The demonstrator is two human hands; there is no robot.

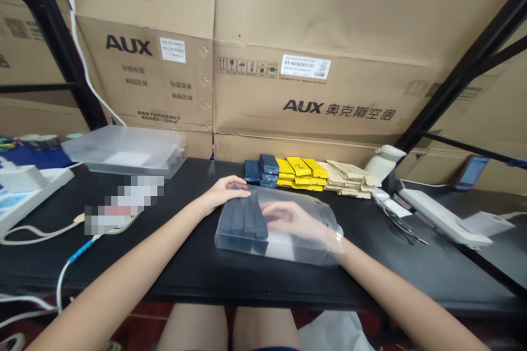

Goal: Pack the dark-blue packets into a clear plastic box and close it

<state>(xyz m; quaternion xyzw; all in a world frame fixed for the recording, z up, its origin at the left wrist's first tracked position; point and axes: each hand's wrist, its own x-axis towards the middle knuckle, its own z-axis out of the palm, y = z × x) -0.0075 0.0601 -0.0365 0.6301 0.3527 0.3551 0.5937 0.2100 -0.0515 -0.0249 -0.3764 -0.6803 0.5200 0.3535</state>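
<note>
A clear plastic bag (296,252) lies on the black table in front of me, its mouth towards the right. Dark blue packets (242,219) sit side by side in its left end. With thumb on top and fingers behind, my left hand (226,193) grips the bag's far left corner beside the packets. My right hand (290,218) reaches into the bag through the mouth and shows through the plastic, slightly blurred. Its fingers are stretched towards the packets, holding nothing I can see; whether they touch is unclear.
Behind the bag stand stacks of dark blue packets (268,170), yellow packets (300,171) and beige packets (349,177). A white bottle (381,164), glasses (397,216) and a power strip (444,216) are right. Clear plastic sheets (127,148) and a cabled phone (119,211) lie left.
</note>
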